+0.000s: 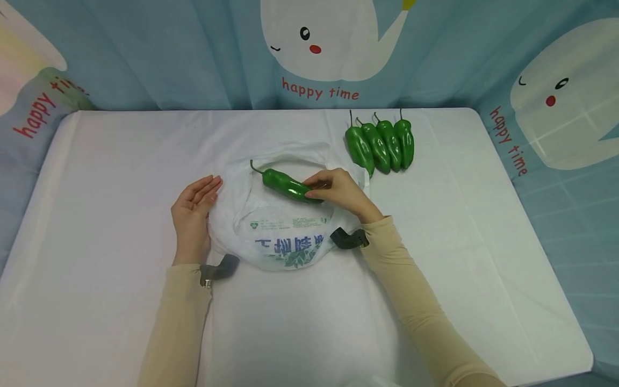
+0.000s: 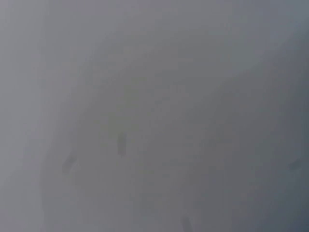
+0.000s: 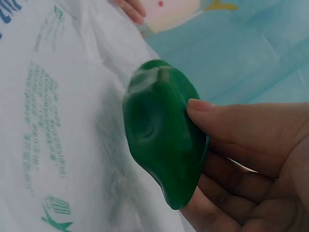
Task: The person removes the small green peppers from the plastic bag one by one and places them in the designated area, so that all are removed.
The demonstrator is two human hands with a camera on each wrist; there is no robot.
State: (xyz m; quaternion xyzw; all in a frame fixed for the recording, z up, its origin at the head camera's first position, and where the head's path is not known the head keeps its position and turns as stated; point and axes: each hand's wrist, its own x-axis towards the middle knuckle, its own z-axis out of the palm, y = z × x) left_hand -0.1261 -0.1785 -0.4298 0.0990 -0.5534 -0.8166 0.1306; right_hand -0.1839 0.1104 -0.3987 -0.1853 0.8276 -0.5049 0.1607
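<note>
My right hand (image 1: 340, 192) pinches the tip end of a green pepper (image 1: 286, 184) between thumb and fingers, its stem pointing to the upper left. The pepper is over a white plastic bag (image 1: 271, 255) with blue and green print. In the right wrist view the glossy pepper (image 3: 161, 125) is seen end-on, with the thumb (image 3: 231, 121) on its side. Along the bag's left edge my left hand (image 1: 193, 217) has its fingers extended and holds nothing. The left wrist view is a grey blur, seemingly blocked.
Several green peppers (image 1: 379, 144) lie side by side at the back of the white table (image 1: 483, 258), right of the bag. A blue curtain (image 1: 193, 54) with whale prints hangs behind the table and at its sides. Black wrist cameras (image 1: 345, 238) sit at both cuffs.
</note>
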